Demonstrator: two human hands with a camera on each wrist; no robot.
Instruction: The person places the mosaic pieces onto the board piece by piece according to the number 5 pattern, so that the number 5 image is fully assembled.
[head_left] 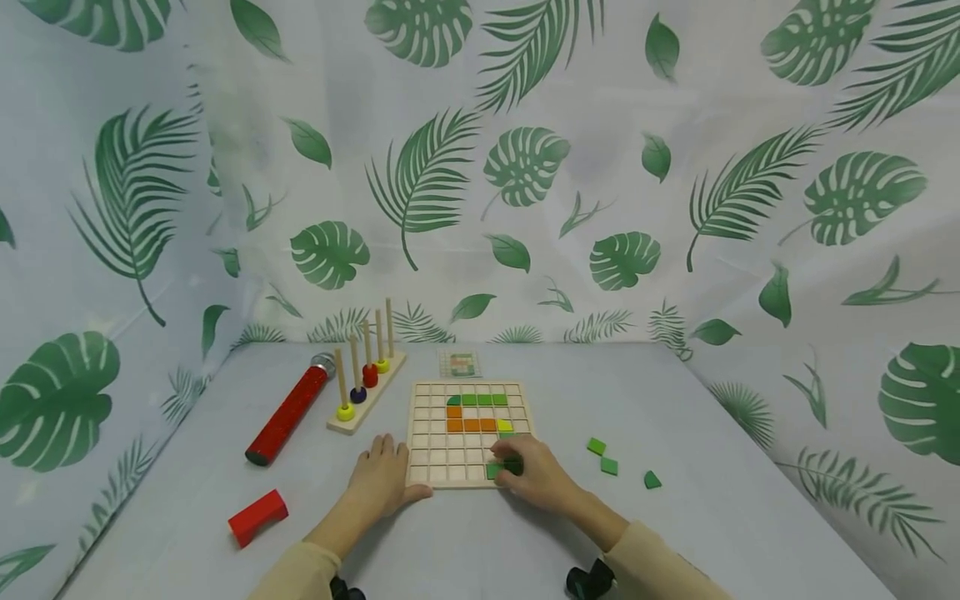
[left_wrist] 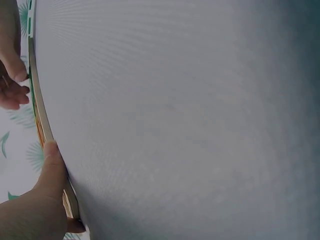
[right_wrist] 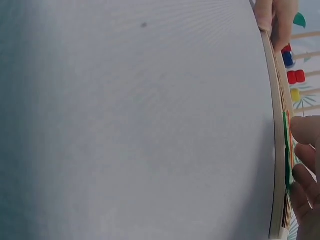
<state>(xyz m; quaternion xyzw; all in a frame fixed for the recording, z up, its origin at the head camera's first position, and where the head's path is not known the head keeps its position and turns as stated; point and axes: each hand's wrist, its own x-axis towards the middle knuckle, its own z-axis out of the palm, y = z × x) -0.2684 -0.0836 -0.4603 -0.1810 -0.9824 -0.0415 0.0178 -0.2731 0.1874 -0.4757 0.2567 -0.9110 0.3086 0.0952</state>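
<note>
A wooden grid board (head_left: 442, 477) lies flat, with green, orange and yellow tiles in its cells. At its left side my left hand (head_left: 381, 477) rests with straight fingers along the edge, the thumb by the front left corner. Over the front right part is my right hand (head_left: 542, 477), its fingers loosely bent, thumb and forefinger apart with a dark green tile (head_left: 513, 464) between them. Another green tile (head_left: 492, 471) sits just left of the thumb. In the right wrist view, the fingertips (right_wrist: 302, 129) are right at the green tiles (right_wrist: 286, 135) on the board.
Loose green tiles (head_left: 609, 467) lie to the right. A small pattern card (head_left: 459, 364) lies behind the board. Left of it stand a peg rack (head_left: 343, 423) with coloured beads, a red microphone-like tube (head_left: 288, 414) and a red arched block (head_left: 258, 517).
</note>
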